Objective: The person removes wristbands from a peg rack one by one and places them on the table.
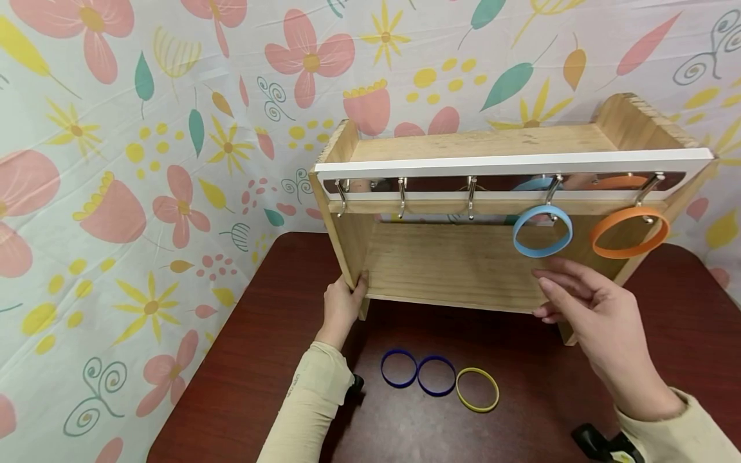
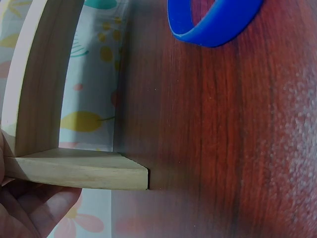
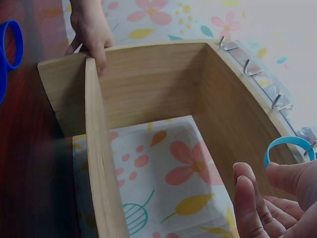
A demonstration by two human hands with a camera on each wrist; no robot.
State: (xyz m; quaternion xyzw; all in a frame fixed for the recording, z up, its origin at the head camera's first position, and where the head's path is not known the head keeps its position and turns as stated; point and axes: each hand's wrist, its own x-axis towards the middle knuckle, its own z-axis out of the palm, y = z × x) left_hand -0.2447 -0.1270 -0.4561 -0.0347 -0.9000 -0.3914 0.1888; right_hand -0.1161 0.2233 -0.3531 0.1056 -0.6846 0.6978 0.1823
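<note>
Wristband [image 1: 541, 251] in light blue, there on the fourth hook [image 1: 554, 191], right hand [image 1: 599, 308] relaxed and empty just below, left hand [image 1: 340, 305] gripping the wooden rack [image 1: 463, 263], where a firm brace should prevent any sway

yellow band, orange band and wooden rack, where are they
Yellow band [image 1: 478, 409]: head view, its near side.
Orange band [image 1: 628, 254]: head view, its lower side.
Wooden rack [image 1: 457, 263]: head view, its lower shelf.
</note>
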